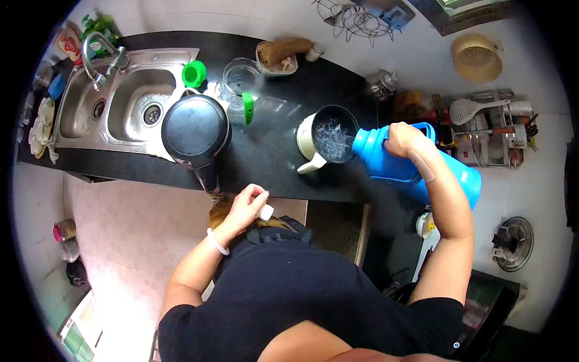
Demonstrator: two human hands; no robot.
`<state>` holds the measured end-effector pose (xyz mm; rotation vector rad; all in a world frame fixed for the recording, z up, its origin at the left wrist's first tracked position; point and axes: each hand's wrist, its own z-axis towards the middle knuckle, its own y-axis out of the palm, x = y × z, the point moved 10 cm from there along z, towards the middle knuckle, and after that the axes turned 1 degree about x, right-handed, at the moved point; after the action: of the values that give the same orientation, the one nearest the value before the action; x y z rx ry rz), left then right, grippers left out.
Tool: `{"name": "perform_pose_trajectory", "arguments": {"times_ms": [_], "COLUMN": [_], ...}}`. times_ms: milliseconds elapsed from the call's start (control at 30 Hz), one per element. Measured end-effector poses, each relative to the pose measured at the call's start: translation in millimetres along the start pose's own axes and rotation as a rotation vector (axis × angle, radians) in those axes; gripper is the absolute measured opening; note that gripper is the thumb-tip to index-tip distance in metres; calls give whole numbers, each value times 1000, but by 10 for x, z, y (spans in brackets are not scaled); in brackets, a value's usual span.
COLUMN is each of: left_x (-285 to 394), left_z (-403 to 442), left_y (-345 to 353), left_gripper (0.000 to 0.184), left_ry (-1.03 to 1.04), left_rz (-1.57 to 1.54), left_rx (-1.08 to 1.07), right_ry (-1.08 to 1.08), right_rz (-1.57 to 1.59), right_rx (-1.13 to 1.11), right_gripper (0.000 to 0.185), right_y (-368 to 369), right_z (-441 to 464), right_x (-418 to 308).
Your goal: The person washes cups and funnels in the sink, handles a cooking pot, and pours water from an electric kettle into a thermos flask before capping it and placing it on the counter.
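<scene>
My right hand (405, 140) is wrapped round the handle of a blue thermos flask (461, 172), tilted with its mouth to the left. The flask's mouth is at the rim of a cream pot (306, 136) with a dark inside, standing on the black counter. Water is splashing inside the pot, and its cream handle points toward me. Near the counter's front edge, my left hand (246, 206) pinches a small white stopper (265, 212). A round black lidded appliance (196, 130) with a handle stands beyond that hand.
A double steel sink (154, 57) with a faucet (96, 75) lies at the left. Behind the black appliance are a green lid (193, 73), a clear jar (241, 78) and a white bowl (278, 71) of food. A utensil rack (482, 130) hangs on the right wall.
</scene>
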<state>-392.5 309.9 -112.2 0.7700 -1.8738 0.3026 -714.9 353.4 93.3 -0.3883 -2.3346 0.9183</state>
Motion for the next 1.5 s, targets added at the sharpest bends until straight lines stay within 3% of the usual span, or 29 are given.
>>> {"name": "perform_pose_trajectory", "arguments": {"times_ms": [533, 833, 933, 967, 1033, 1100, 1267, 1500], "left_x": [-45, 145, 180, 165, 122, 100, -42, -285], "left_z": [-307, -525, -570, -582, -646, -754, -1166, -2175], "left_y": [7, 9, -95, -154, -282, -451, -1064, -2345], "left_gripper": [25, 29, 29, 29, 29, 29, 30, 26], "left_ry": [104, 215, 249, 244, 236, 255, 251, 218], "left_rz": [362, 608, 591, 557, 486, 449, 435, 372], "left_rx": [137, 137, 167, 174, 186, 214, 279, 459], "right_ry": [-176, -90, -52, -118, 11, -67, -197, -376], "right_rz": [-139, -5, 208, 261, 571, 851, 1137, 772], "right_rx": [43, 178, 195, 376, 209, 236, 393, 650], "right_gripper": [27, 31, 35, 29, 21, 16, 19, 21], "right_y": [-89, -115, -328, -368, -344, -269, -871, -2537], "right_z": [159, 122, -120, -64, -246, -240, -1057, -1805], "right_x": [-356, -5, 128, 305, 503, 772, 772, -472]}}
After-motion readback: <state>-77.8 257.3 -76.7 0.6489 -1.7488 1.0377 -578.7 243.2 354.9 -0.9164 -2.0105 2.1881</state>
